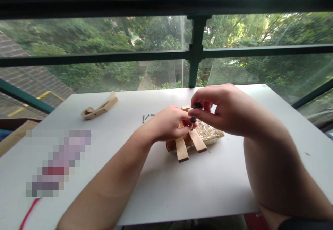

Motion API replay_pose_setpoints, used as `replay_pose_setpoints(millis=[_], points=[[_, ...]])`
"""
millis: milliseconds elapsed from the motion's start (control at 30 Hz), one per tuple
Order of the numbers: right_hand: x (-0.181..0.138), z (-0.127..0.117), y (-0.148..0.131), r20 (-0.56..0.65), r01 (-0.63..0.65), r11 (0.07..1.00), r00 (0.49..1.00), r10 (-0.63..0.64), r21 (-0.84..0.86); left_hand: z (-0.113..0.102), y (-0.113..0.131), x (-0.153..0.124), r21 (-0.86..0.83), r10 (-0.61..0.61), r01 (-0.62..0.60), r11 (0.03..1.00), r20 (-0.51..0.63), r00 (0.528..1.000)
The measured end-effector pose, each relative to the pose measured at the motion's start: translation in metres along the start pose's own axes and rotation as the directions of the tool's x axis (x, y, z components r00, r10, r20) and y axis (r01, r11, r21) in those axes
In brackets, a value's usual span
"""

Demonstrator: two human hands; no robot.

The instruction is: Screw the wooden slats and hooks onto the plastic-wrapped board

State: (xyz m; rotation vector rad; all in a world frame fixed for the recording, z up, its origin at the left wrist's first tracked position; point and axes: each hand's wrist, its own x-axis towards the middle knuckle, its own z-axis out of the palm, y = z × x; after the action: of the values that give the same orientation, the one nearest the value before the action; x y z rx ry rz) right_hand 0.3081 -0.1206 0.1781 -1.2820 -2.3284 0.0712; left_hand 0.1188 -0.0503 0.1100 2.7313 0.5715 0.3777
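Observation:
My right hand [221,107] is closed around the short black handle of a screwdriver [197,106], which points downward. Its tip meets a wooden slat [198,142] near the slat's far end. My left hand [170,123] is closed at the wooden pieces close to the tip; its fingers are partly hidden. Beside the first slat lies a second wooden slat [182,151], its upper part behind my left hand. Both rest at a slant over a brown packet with clear plastic wrapping [213,132]. Several loose screws [146,117] lie just left of my left hand.
A curved wooden piece [100,109] lies at the back left of the white table [156,202]. Nearer on the left are a pixelated object [65,159] and a red cord [29,211]. A cardboard box [19,134] stands beyond the left edge; a green window frame [196,51] rises behind.

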Motion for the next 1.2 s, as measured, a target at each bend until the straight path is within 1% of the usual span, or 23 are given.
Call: replay_pose_setpoints(millis=[267, 433, 600, 867, 967, 1200], points=[[0.0011, 0.0031, -0.0028, -0.015, -0.021, 1.000, 1.000, 0.021, -0.003, 0.0004, 0.0008, -0.0006, 0.084, -0.032, 0.034, 0.996, -0.022, 0.999], [0.0017, 0.0056, -0.0021, -0.015, -0.017, 1.000, 1.000, 0.017, -0.010, 0.0008, 0.0029, 0.0002, 0.063, -0.016, 0.018, 0.998, -0.019, 1.000], [0.0020, 0.0077, -0.0023, 0.007, 0.007, 1.000, 1.000, -0.007, 0.000, 0.0041, 0.0031, 0.0018, 0.037, -0.016, 0.018, 0.999, -0.065, 0.998], [0.0022, 0.0079, -0.0009, 0.025, -0.016, 1.000, 1.000, 0.016, 0.010, 0.0077, 0.0037, 0.0034, 0.107, -0.036, 0.045, 0.993, -0.083, 0.996], [0.0020, 0.0075, -0.0014, 0.037, -0.017, 1.000, 0.999, 0.016, 0.017, 0.0078, 0.0031, 0.0036, 0.129, -0.027, 0.039, 0.991, -0.093, 0.995], [0.0008, 0.0055, -0.0018, 0.043, -0.040, 0.999, 0.998, 0.039, 0.010, 0.0072, 0.0025, 0.0046, 0.137, -0.015, 0.024, 0.990, -0.066, 0.998]])
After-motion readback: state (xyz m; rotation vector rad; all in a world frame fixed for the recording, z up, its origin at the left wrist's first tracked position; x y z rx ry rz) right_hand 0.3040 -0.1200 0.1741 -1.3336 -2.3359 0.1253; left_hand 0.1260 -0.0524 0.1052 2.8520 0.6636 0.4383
